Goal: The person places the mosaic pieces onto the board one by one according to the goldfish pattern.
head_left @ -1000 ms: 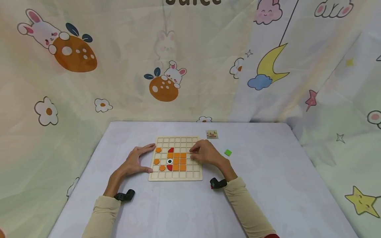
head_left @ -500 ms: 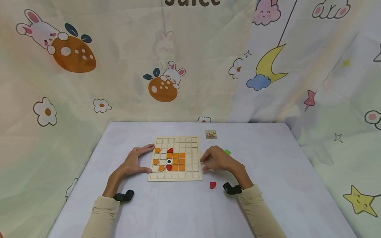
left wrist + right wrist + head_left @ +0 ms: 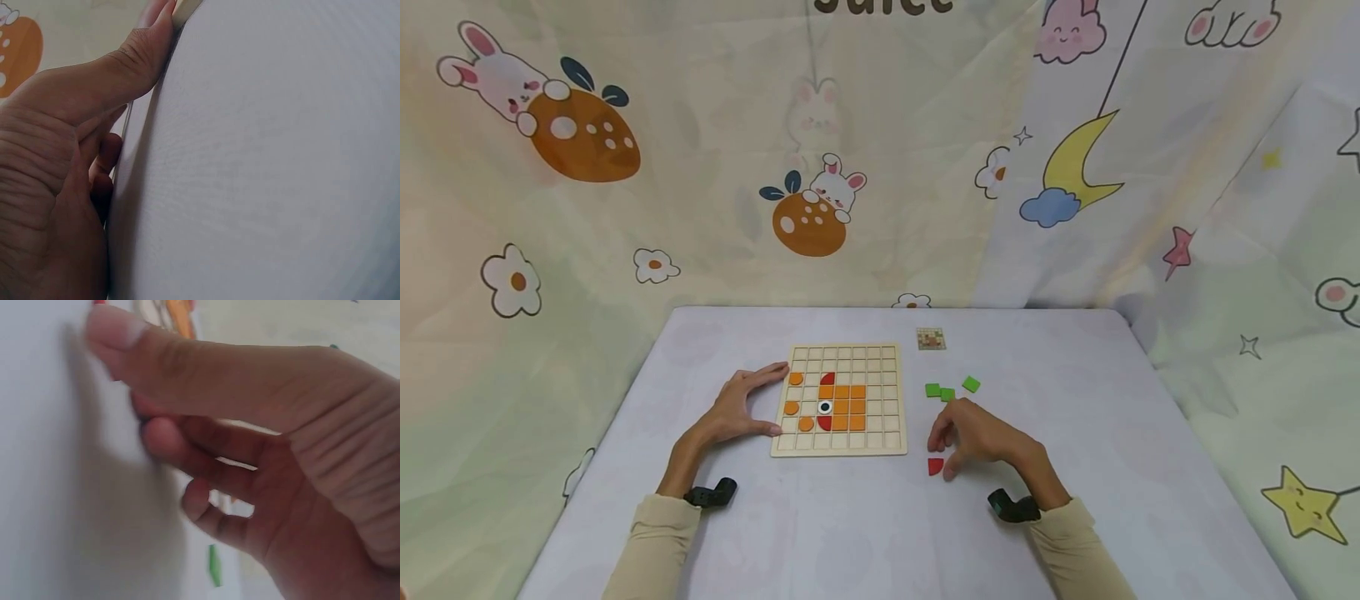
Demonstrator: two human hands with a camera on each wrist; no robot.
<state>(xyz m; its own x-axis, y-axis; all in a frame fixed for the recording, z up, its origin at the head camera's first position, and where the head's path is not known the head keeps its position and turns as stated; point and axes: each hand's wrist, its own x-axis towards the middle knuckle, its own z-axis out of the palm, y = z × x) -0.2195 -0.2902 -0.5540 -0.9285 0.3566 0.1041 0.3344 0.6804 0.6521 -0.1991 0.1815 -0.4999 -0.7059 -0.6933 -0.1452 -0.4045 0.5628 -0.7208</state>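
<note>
A wooden grid board [image 3: 880,360] lies on the table in the head view. It bears orange square tiles [image 3: 849,408], an eye disc [image 3: 825,407], two red quarter-round tiles [image 3: 827,379] and three orange round tiles [image 3: 792,407]. My left hand [image 3: 737,408] rests at the board's left edge, thumb and fingers spread and fairly straight. Right of the board, my right hand [image 3: 985,433] hovers over a loose red quarter-round tile [image 3: 935,467]. Its thumb and forefinger are parted around that tile. The right wrist view has the thumb [image 3: 115,328] overlapping the red tile, mostly hidden.
Three green square tiles [image 3: 947,394] lie just beyond the right hand. A small pattern card [image 3: 931,338] lies near the board's far right corner. Behind the white-covered table [image 3: 1075,367] hangs a printed cloth [image 3: 910,208].
My right hand has left the board's right side and moved right and nearer, to the loose red tile, uncovering the green tiles. The left hand stays at the board's edge.
</note>
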